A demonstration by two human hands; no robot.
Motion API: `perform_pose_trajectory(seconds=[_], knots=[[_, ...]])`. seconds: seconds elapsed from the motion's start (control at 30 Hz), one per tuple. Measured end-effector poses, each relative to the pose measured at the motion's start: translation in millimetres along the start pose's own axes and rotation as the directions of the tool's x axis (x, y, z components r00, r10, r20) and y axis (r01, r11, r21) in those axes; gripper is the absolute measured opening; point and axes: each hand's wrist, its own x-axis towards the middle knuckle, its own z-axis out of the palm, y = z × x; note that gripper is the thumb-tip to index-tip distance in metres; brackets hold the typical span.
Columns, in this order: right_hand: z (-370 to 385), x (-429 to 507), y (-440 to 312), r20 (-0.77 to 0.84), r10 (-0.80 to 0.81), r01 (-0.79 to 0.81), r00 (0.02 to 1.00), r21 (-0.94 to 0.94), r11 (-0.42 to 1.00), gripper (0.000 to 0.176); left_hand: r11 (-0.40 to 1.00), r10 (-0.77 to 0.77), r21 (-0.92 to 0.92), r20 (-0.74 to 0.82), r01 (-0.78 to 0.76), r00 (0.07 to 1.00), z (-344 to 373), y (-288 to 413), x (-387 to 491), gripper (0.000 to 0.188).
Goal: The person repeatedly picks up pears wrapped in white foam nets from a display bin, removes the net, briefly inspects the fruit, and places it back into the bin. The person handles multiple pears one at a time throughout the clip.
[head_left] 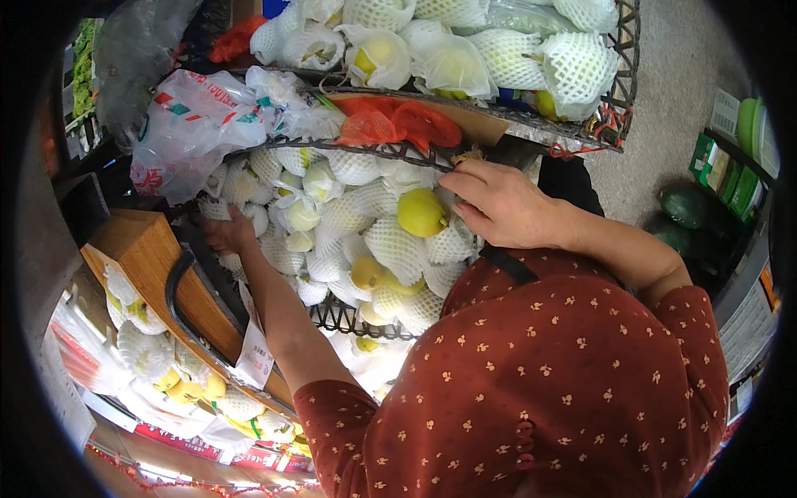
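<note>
A black plastic crate full of pale fruit in white foam nets lies before me. My left hand reaches to its left end, against the netted fruit; its fingertips are lost in shadow. Over the right end is my right hand, fingers bent towards the crate's far right corner. Whether either hand grips the rim cannot be made out. Close to my right fingers sits a bare yellow-green fruit, perhaps a pear. Lower down, a browner fruit is also out of its net.
Beyond stands another crate of netted and bagged fruit. Red mesh netting and a printed plastic bag lie between the crates. A wooden box edge with a black handle is at left. Dark green melons rest at right.
</note>
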Motion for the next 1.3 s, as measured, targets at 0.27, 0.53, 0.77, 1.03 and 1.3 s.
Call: perform_pose_trajectory(seconds=[0.27,0.53,0.77,1.03,1.3], knots=[[-9.3,0.3,-6.4,0.082,-0.048,0.054,0.995,-0.066,0.996,0.029,0.988,-0.143,-0.04,0.086,0.147,0.986,-2.3,10.2,-2.1,0.092],[-37.3,19.4,-15.4,0.127,-0.103,0.121,0.987,-0.146,0.982,0.029,0.991,-0.106,-0.068,0.098,0.113,0.989,-3.2,5.3,-27.8,0.063],[-105.3,107.9,-9.9,-0.031,-0.175,0.151,0.984,-0.376,0.914,0.034,0.976,-0.059,-0.189,0.245,0.107,0.968,20.0,-12.9,-25.7,0.068],[-180.1,276.8,64.2,-0.185,-0.473,-0.054,0.861,-0.959,0.277,0.057,0.964,-0.062,-0.226,0.315,0.138,0.947,4.8,-6.4,-47.5,0.07],[-174.8,321.2,71.6,-0.013,-0.041,-0.004,0.999,-0.975,0.221,0.046,0.945,-0.082,-0.288,0.259,0.158,0.962,-35.8,12.5,-94.3,0.078]])
